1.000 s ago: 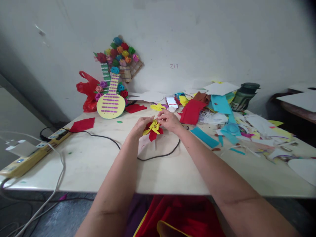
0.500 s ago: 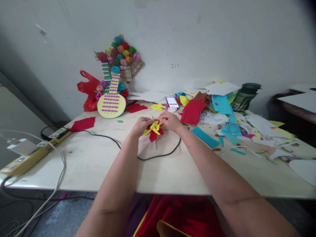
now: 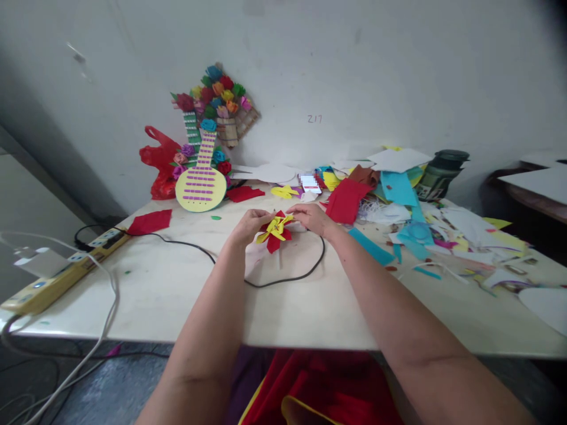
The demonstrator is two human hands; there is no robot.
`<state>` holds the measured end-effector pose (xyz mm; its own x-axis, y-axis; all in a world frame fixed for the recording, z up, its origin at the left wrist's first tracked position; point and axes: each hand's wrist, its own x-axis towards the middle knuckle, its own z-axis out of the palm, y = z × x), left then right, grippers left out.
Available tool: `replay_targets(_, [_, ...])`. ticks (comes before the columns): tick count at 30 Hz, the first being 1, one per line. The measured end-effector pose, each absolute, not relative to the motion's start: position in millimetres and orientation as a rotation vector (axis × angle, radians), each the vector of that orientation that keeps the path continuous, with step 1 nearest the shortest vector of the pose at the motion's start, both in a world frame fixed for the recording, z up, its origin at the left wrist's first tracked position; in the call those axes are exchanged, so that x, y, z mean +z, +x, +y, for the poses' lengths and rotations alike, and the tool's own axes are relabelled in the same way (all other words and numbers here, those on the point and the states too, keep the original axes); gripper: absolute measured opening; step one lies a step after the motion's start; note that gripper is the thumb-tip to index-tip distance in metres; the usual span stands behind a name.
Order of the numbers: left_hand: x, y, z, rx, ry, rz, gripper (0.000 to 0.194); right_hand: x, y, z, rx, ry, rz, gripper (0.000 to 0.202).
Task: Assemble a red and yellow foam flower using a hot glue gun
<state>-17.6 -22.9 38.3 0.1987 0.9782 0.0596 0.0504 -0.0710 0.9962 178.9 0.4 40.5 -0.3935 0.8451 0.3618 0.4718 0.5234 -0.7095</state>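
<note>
A person's bare forearms reach over the cream-white worktop (image 3: 305,319), the left hand (image 3: 251,225) pinching the edge of a star-shaped red-and-yellow flower (image 3: 275,231) that looks like paper or thin cloth. The right hand (image 3: 314,219) has its fingers at a yellow petal's tip on the other side; I can't tell from here whether they grip it. A thin black cable (image 3: 295,280) curves around in front of the flower. Beyond, to the left, a pale-yellow guitar-shaped cutout with purple bars (image 3: 201,205) stands upright, and a dark green bottle (image 3: 443,171) stands far right, near the wall.
</note>
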Motion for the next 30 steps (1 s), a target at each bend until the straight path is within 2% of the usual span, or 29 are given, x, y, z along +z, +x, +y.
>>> replay_targets(8, [33.3,-24.4,-17.1,1.035,1.390,1.041,0.039,41.2,184.4,-1.6,0.997,-0.967,-2.114,0.044])
replay_targets(15, [31.2,-27.8,-15.8,1.004,1.416,1.025,0.036,42.9,185.8,-2.6,1.287,-0.893,-2.027,0.038])
replay_targets(18, [31.9,-28.1,-16.2,0.998,1.434,1.021,0.035,46.8,183.8,-7.1,1.307,-0.931,-1.974,0.034])
replay_targets(23, [34.9,-26.7,-18.9,1.047,1.441,1.039,0.038,47.1,181.0,-8.5,1.106,-1.044,-2.020,0.027])
replay_targets(27, [37.4,-24.8,-20.9,1.101,1.464,1.077,0.038,37.1,179.7,1.4,0.609,-0.923,-2.079,0.016])
replay_targets(30, [38.1,-22.9,-21.5,1.129,1.492,1.102,0.037,30.1,177.1,7.4,0.398,-0.883,-2.062,0.013])
